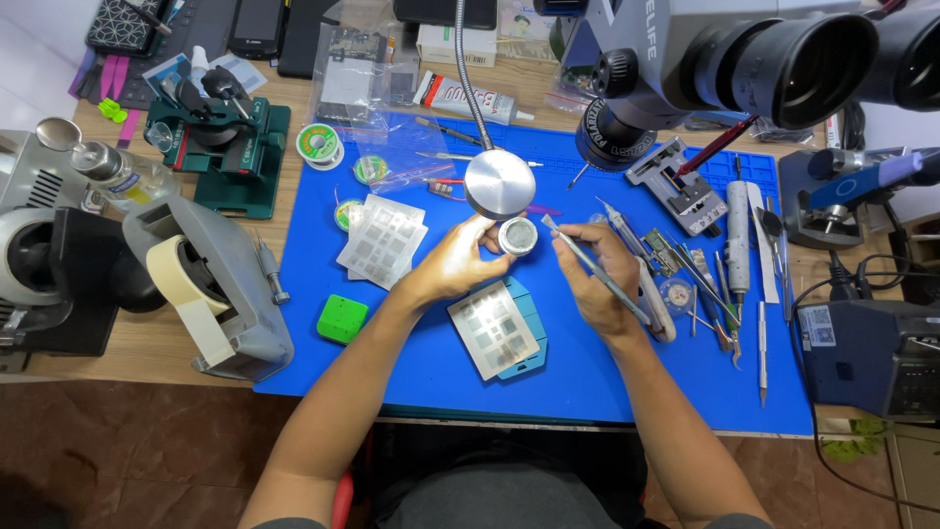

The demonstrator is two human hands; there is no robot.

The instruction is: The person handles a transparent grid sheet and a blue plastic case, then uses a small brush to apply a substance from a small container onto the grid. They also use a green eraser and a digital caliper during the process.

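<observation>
My left hand (452,263) holds a small round tin (518,236) of grey paste over the blue work mat (411,367). My right hand (599,274) grips a thin metal spatula (597,271), its tip pointing at the tin's edge. Just below both hands lies a metal stencil on a blue holder (497,329). A round lamp head (499,183) on a flexible neck hangs right above the tin.
A microscope (744,54) looms at the top right. Tweezers and probes (729,294) lie on the mat's right side beside a small clamp (676,181). Loose stencils (382,240), a green block (342,318), a tape dispenser (211,284) and a green jig (230,137) sit left.
</observation>
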